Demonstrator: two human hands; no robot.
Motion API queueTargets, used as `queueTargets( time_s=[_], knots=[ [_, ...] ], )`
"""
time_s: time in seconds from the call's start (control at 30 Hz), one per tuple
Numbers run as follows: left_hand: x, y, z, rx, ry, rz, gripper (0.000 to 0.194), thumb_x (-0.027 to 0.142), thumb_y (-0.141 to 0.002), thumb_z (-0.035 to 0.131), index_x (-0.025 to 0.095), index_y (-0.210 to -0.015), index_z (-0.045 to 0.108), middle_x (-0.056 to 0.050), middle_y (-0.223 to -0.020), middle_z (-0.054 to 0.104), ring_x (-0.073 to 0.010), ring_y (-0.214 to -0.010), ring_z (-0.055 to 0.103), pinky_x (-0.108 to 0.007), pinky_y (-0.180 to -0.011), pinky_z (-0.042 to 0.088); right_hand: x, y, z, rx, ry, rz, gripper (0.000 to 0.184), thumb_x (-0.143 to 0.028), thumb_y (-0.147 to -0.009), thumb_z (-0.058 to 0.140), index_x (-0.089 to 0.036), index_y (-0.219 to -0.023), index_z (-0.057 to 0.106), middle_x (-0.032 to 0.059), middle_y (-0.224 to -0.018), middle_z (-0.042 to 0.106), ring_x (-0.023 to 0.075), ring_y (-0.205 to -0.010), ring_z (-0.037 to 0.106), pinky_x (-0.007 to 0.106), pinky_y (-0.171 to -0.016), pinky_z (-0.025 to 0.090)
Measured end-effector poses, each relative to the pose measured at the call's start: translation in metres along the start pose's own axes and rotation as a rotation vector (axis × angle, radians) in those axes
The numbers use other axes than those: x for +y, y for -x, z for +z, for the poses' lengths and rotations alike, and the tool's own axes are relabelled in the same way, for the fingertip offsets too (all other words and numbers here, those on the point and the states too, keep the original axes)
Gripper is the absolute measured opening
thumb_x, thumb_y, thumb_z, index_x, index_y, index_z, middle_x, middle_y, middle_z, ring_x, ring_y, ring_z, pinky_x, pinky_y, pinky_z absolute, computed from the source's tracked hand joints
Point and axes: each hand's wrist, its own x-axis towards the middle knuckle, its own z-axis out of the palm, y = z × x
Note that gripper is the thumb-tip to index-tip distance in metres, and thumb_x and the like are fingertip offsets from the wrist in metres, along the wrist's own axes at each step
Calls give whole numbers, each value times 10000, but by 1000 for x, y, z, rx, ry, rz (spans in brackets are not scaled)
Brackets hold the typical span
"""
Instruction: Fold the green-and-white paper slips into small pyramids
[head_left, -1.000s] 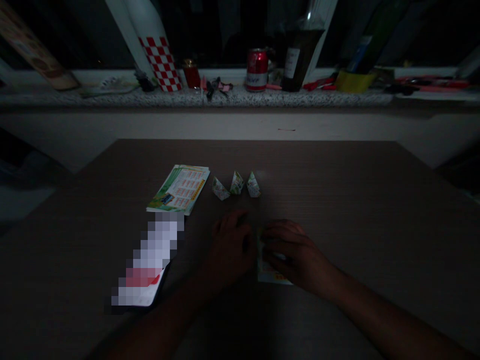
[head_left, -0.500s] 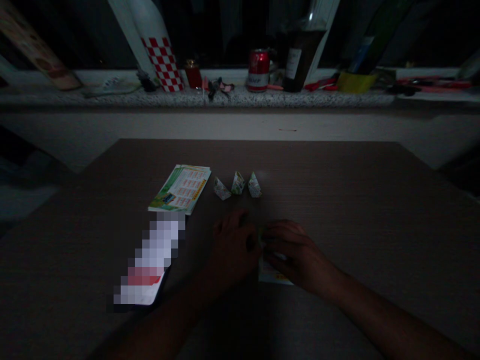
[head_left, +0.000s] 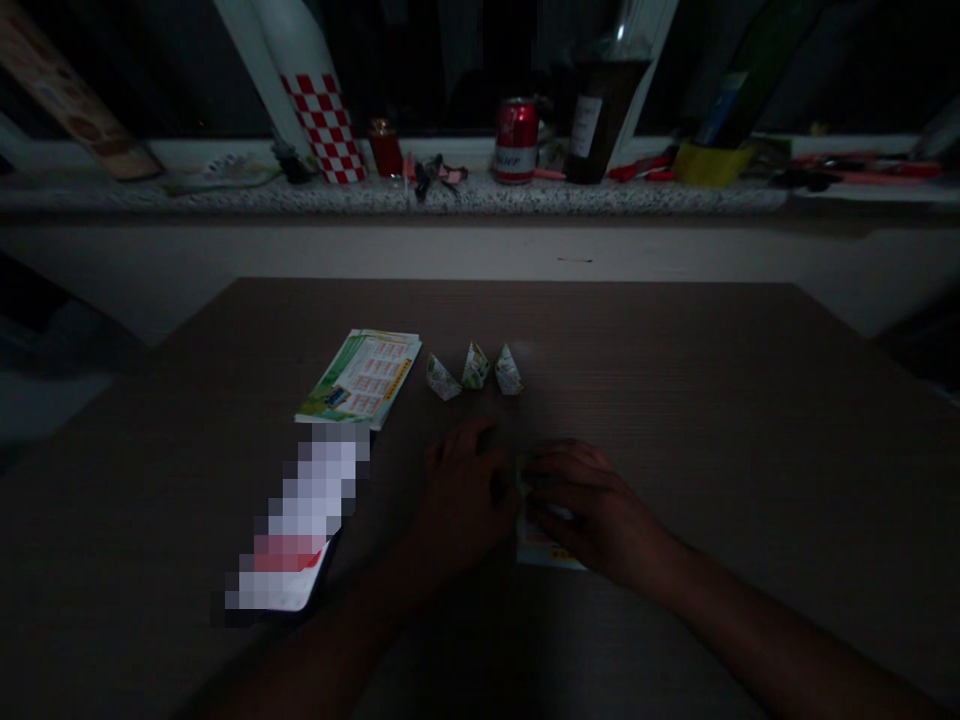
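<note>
In dim light, a printed paper sheet lies on the table under my hands, its lower edge showing white with a yellow strip. At the sheet's left edge my left hand is closed, its thumb and forefinger pinching the paper. From the right my right hand presses its fingers together over the same sheet, the thumb tucked below. The fingers hide most of the paper's upper part. Beyond the hands stand three small folded paper pieces, one on the left, one in the middle and one on the right.
A stack of printed calendar sheets lies left of the folded pieces. Nearer me is a phone with a blurred screen. Along the granite sill stand a checkered bottle, a red can and a dark bottle.
</note>
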Motion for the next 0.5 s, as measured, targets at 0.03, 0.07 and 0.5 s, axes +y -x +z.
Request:
queueTargets(
  time_s=[0.03, 0.07, 0.5],
  knots=[
    [0, 0, 0, -1, 3, -2, 26, 209, -756, 598, 191, -740, 590, -106, -1332, 489, -292, -1263, 422, -501, -1014, 303, 0, 0, 0, 0, 1, 1, 108, -172, -808, 694, -198, -912, 706, 56, -1083, 677, 232, -1099, 557, 407, -963, 417],
    [0, 0, -1, -2, 7, -2, 27, 206, -757, 595, 189, -738, 587, -106, -1333, 490, -292, -1261, 425, -500, -1017, 304, 0, 0, 0, -1, 1, 1, 111, -172, -806, 696, -197, -914, 705, 57, -1086, 676, 233, -1101, 556, 407, -964, 416],
    [-1, -2, 0, 2, 10, -4, 19, 205, -756, 592, 193, -741, 593, -109, -1339, 489, -277, -1278, 414, -495, -1009, 309, 0, 0, -1, -8, 3, 0, 105, -183, -819, 683, -206, -921, 699, 52, -1088, 676, 227, -1102, 559, 406, -963, 419]
  ],
)
